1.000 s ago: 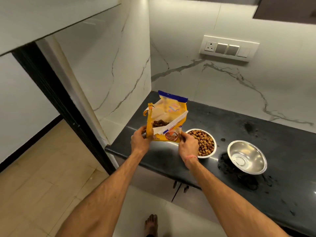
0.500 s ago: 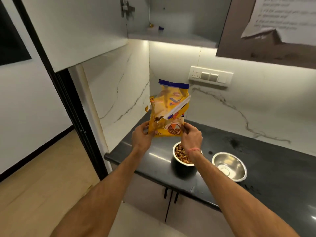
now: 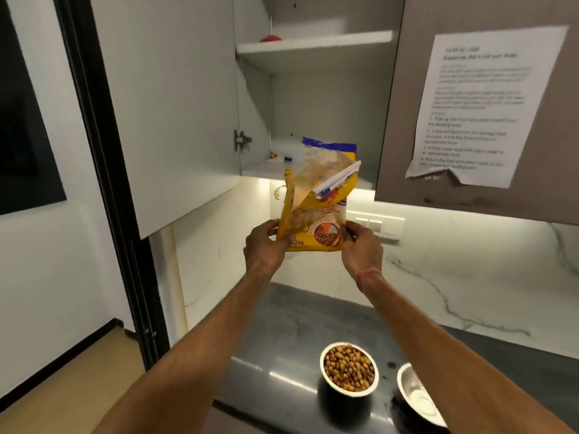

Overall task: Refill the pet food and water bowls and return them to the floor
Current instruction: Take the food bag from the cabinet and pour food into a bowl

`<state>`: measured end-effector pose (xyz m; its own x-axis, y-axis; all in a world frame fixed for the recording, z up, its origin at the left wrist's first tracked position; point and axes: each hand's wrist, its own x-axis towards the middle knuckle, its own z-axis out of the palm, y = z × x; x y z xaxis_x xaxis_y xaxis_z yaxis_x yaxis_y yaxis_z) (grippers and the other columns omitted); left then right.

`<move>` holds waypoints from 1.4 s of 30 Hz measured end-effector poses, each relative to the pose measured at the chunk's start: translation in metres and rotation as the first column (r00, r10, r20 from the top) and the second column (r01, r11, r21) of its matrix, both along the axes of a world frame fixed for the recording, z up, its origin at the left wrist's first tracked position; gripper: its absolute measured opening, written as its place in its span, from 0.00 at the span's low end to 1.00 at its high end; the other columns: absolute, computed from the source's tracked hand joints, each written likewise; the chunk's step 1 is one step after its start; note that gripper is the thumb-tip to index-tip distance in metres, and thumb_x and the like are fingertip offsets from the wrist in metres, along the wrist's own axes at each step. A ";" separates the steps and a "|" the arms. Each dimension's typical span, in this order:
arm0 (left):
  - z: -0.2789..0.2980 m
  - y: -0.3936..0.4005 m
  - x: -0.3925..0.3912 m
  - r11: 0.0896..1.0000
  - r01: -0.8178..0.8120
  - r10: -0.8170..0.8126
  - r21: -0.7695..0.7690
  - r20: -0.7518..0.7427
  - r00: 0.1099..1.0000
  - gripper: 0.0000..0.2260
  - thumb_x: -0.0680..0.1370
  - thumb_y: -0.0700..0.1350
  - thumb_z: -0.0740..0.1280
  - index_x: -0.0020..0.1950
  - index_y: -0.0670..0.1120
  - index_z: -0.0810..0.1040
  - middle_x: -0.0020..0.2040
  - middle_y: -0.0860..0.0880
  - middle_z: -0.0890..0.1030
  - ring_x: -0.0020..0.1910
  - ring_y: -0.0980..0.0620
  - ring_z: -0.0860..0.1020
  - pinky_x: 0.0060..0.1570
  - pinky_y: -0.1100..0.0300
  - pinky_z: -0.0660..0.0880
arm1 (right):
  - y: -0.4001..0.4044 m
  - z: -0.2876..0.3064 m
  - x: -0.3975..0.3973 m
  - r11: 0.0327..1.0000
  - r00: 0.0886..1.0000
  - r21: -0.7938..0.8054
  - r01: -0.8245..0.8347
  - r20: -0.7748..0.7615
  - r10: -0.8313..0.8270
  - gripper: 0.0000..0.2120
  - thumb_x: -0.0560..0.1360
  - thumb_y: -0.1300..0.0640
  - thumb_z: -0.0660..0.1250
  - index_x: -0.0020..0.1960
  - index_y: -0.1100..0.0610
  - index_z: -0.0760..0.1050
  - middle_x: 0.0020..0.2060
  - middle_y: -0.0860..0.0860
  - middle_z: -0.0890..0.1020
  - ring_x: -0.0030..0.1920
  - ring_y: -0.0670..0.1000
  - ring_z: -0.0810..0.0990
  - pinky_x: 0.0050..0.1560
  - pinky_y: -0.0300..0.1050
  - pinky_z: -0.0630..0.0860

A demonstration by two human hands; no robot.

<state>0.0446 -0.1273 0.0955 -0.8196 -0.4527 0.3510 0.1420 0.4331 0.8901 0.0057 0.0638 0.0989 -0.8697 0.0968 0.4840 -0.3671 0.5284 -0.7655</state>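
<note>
Overhead, food bag [image 3: 316, 211] gripped between both hands, left [image 3: 264, 245], right [image 3: 360, 249], apparently upright.

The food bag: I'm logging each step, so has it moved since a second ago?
Yes. The food bag has risen off the countertop, toward the open cabinet.

A yellow pet food bag [image 3: 316, 211], open-topped and upright, is being held aloft before the cabinet. A kibble-filled bowl [image 3: 349, 369] and an empty steel bowl [image 3: 416, 396] are being left side by side below.
</note>
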 end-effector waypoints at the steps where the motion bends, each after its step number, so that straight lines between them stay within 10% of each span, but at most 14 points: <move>1: 0.013 -0.003 -0.004 1.000 -0.013 0.013 -0.013 -0.019 1.000 0.23 0.80 0.55 0.77 0.74 0.50 0.81 0.68 0.49 0.85 0.64 0.45 0.84 0.68 0.45 0.79 | -0.002 0.014 -0.003 1.000 1.000 0.001 0.000 -0.019 0.000 0.15 0.87 0.52 0.65 0.70 0.54 0.83 0.62 0.54 0.87 0.56 0.52 0.83 0.62 0.47 0.78; 13: 0.141 -0.020 -0.075 0.997 -0.006 -0.008 -0.074 -0.190 0.982 0.17 0.78 0.50 0.80 0.66 0.49 0.86 0.58 0.51 0.88 0.50 0.50 0.82 0.55 0.55 0.79 | -0.014 0.141 -0.065 0.996 0.979 0.026 0.082 -0.187 -0.076 0.13 0.86 0.51 0.66 0.64 0.54 0.86 0.54 0.55 0.89 0.49 0.55 0.83 0.53 0.44 0.76; 22: 0.152 -0.029 -0.160 0.995 0.012 -0.027 -0.103 -0.144 0.989 0.11 0.80 0.42 0.77 0.62 0.47 0.87 0.57 0.47 0.89 0.56 0.42 0.85 0.59 0.47 0.82 | -0.029 0.159 -0.131 0.997 0.992 0.028 0.078 -0.103 -0.075 0.15 0.85 0.53 0.69 0.68 0.57 0.84 0.58 0.55 0.88 0.58 0.57 0.86 0.65 0.59 0.83; 29: 0.134 -0.045 -0.226 0.981 -0.031 0.003 -0.192 -0.146 0.989 0.12 0.81 0.40 0.73 0.63 0.49 0.87 0.57 0.47 0.89 0.57 0.40 0.85 0.55 0.52 0.78 | -0.042 0.150 -0.181 0.963 0.979 0.188 0.195 -0.100 -0.179 0.13 0.85 0.58 0.67 0.67 0.54 0.85 0.61 0.58 0.86 0.62 0.62 0.83 0.64 0.51 0.79; 42: 0.130 -0.058 -0.280 0.986 0.011 -0.036 -0.169 -0.147 0.988 0.16 0.81 0.44 0.75 0.69 0.47 0.83 0.60 0.47 0.88 0.60 0.41 0.85 0.52 0.55 0.74 | -0.044 0.140 -0.234 0.987 0.998 -0.159 -0.016 -0.062 0.006 0.15 0.85 0.52 0.70 0.69 0.55 0.82 0.57 0.50 0.88 0.53 0.50 0.88 0.56 0.51 0.86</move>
